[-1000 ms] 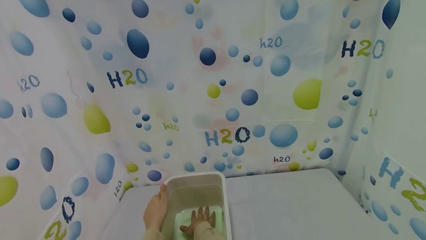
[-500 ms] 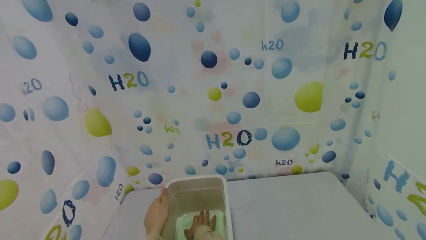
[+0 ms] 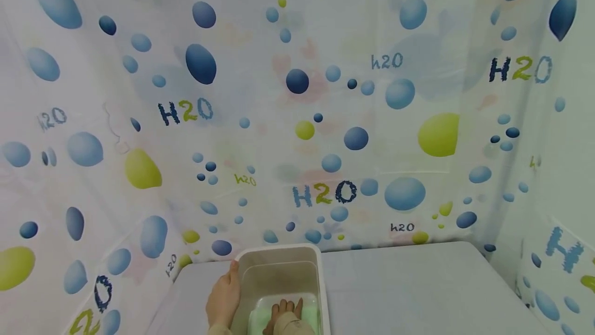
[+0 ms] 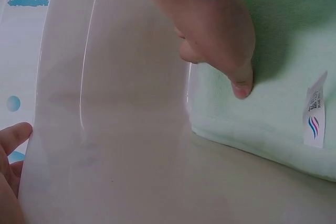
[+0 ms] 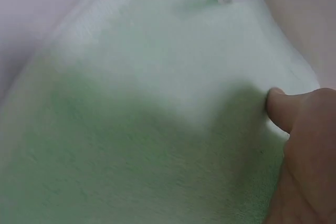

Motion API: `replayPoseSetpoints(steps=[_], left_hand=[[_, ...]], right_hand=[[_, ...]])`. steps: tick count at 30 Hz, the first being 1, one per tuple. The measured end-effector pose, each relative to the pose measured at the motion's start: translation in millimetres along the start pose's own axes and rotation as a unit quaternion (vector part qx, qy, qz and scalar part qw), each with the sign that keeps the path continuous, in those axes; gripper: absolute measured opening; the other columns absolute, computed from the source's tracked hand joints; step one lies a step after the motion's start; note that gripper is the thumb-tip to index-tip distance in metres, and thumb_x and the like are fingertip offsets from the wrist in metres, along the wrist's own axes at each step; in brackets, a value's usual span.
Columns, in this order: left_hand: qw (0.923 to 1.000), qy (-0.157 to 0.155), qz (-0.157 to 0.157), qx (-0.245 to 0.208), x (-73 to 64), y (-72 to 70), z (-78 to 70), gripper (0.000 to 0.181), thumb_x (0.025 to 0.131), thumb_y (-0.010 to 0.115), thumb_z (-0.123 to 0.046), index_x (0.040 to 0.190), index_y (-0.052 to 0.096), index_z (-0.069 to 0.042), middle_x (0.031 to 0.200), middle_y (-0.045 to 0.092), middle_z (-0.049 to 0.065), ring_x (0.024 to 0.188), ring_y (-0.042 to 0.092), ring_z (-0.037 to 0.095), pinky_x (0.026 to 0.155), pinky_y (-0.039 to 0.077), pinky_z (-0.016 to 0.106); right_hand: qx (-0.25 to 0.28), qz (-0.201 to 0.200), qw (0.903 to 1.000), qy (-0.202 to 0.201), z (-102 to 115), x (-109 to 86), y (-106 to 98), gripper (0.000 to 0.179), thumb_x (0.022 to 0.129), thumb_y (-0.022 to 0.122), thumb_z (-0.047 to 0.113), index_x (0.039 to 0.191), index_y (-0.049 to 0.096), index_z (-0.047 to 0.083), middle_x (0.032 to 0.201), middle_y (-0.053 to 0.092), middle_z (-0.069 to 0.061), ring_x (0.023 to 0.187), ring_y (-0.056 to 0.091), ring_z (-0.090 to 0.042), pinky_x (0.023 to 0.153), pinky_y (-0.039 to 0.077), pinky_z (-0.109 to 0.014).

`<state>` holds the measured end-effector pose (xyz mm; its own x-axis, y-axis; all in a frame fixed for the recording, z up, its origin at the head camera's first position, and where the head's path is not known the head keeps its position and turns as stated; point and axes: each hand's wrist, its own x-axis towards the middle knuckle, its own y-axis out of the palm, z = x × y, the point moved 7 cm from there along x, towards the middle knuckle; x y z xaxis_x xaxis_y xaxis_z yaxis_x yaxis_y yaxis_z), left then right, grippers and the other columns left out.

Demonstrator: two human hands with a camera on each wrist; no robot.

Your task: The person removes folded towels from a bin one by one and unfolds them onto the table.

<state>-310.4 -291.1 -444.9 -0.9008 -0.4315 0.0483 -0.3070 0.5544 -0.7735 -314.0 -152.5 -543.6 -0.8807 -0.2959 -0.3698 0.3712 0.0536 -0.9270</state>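
A beige plastic bin (image 3: 324, 299) stands on the table at the bottom of the head view. My left hand (image 3: 223, 300) grips its left side near the far corner; in the left wrist view a fingertip (image 4: 25, 129) touches the rim. Inside the bin lies a folded pale green towel (image 4: 283, 103) with a white tag (image 4: 315, 119). My right hand (image 3: 284, 313) presses down on the towel, palm down, its thumb (image 5: 286, 109) touching the cloth. The towel's near part is out of the head view.
A white-covered table (image 3: 409, 288) stretches to the right of the bin. Behind it and at both sides hangs a curtain (image 3: 260, 77) printed with blue and green drops and H2O lettering.
My right hand's fingers have drawn closer together on the towel. The left hand keeps its place on the bin. The head view has shifted slightly.
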Motion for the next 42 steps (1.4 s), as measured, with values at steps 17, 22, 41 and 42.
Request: replayPoseSetpoints(steps=[17,22,41,42], left_hand=[[0.9997,-0.016,0.017,-0.008,-9.0,5.2,1.8,0.085,0.086,0.006,-0.062,0.109,0.056,0.003,0.100,0.061,0.023,0.074,0.058,0.031,0.058,0.041,0.043],[0.9995,-0.024,0.021,-0.002,-9.2,7.6,7.1,0.087,0.085,0.005,-0.064,0.108,0.057,0.002,0.102,0.060,0.023,0.076,0.057,0.033,0.058,0.040,0.044],[0.9993,0.008,-0.003,0.036,-0.7,1.0,-7.8,0.079,0.089,0.003,-0.056,0.119,0.051,-0.001,0.118,0.053,0.022,0.102,0.048,0.047,0.074,0.039,0.056],[0.9994,0.007,-0.003,0.035,-0.9,0.7,-7.3,0.079,0.089,0.003,-0.056,0.119,0.051,-0.001,0.119,0.052,0.022,0.102,0.048,0.047,0.075,0.039,0.056]], right_hand=[[0.029,-0.129,0.9911,0.010,2.6,41.6,23.6,0.048,0.068,0.061,0.054,0.090,0.048,0.013,0.084,0.041,-0.008,0.083,0.036,-0.022,0.077,0.031,-0.038],[-0.043,-0.173,0.9840,0.005,10.5,28.9,9.0,0.054,0.063,0.056,0.067,0.093,0.051,0.023,0.085,0.046,-0.002,0.080,0.040,-0.017,0.073,0.031,-0.034],[-0.055,-0.246,0.9673,-0.032,3.0,29.6,-39.6,0.057,0.065,0.053,0.069,0.100,0.045,0.025,0.093,0.043,0.002,0.089,0.038,-0.016,0.077,0.030,-0.032],[-0.054,-0.245,0.9673,-0.034,3.3,28.1,-41.8,0.057,0.065,0.053,0.069,0.100,0.045,0.025,0.094,0.043,0.001,0.089,0.038,-0.016,0.076,0.030,-0.032]])
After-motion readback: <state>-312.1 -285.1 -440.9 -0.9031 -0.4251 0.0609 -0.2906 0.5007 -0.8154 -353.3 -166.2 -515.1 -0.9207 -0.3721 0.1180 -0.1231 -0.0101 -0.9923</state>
